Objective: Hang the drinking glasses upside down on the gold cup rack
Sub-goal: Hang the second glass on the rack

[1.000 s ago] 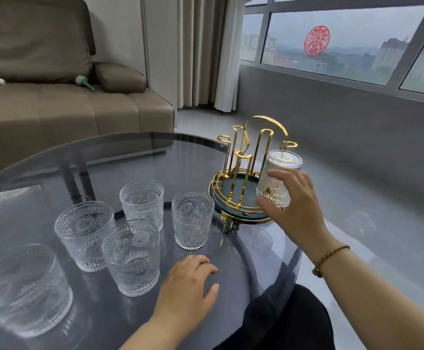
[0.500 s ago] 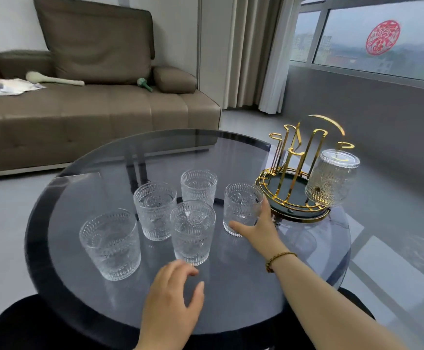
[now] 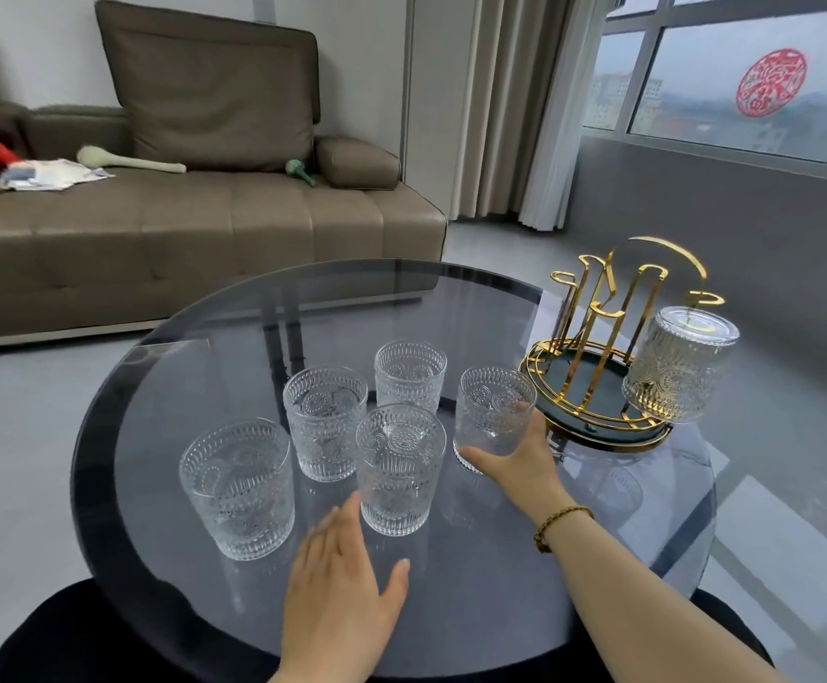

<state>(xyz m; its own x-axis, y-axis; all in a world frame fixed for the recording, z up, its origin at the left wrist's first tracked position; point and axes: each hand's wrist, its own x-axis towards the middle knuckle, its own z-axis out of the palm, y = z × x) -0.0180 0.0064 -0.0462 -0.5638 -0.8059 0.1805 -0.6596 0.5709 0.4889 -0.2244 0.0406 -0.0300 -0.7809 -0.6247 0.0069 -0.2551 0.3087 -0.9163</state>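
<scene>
Our right hand [image 3: 517, 463] wraps around a bumpy clear glass [image 3: 493, 411] — four more glasses [image 3: 399, 468] stand just left of it. Right of our grip, one glass [image 3: 677, 367] hangs upside down on the gold rack [image 3: 598, 347]. Our left hand [image 3: 340, 596] lies flat and spread on the round dark glass table [image 3: 475, 608], with a brown sofa [image 3: 194, 224] behind.

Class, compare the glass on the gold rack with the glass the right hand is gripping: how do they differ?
The racked glass is upside down, base up; the gripped glass stands upright, mouth up. The racked glass hangs tilted on the gold cup rack; the gripped glass sits on the glass table. No hand touches the racked glass; the right hand wraps the gripped one. Both are clear, embossed tumblers.
</scene>
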